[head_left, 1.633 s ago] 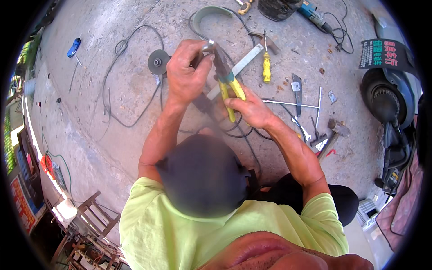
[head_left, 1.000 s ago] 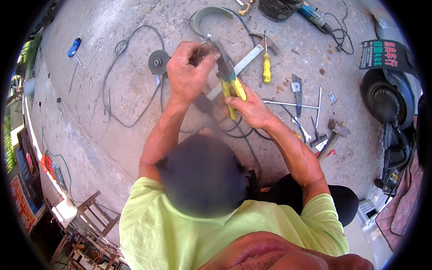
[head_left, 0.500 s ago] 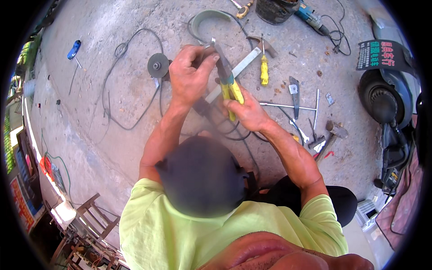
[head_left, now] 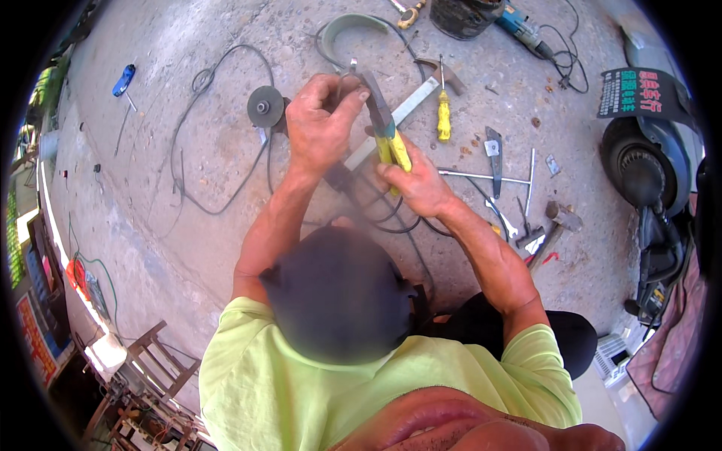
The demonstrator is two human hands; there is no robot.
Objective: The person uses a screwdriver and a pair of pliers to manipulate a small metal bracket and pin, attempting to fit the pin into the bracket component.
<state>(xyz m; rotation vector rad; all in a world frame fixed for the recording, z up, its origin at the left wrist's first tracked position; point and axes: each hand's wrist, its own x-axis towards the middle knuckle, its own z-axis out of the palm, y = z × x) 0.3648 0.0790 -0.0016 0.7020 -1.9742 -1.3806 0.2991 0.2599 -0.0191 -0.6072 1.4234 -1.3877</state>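
Note:
My left hand (head_left: 320,124) is closed in a pinch on a small metal piece (head_left: 352,71), whose thin bent end sticks up past the fingertips. My right hand (head_left: 421,183) is wrapped round the yellow handles of pliers (head_left: 380,105). Their dark jaws point up and away from me, just right of my left fingertips; whether they touch the metal piece I cannot tell. Beneath the pliers a pale flat metal bar (head_left: 414,103) lies slantwise, partly hidden by them and my right hand. An angle grinder's disc (head_left: 265,107) is on the floor left of my left hand.
A hammer (head_left: 444,75), a yellow screwdriver (head_left: 444,116), a T-handle wrench (head_left: 531,180) and a club hammer (head_left: 562,216) lie to the right. Farther off are a curved pale strip (head_left: 353,22), a black bucket (head_left: 462,19) and a blue drill (head_left: 519,30). Cable (head_left: 174,143) loops leftward.
The pliers have shifted slightly right, their jaws drawing a little away from my left fingertips. My left hand keeps its pinch and has hardly moved.

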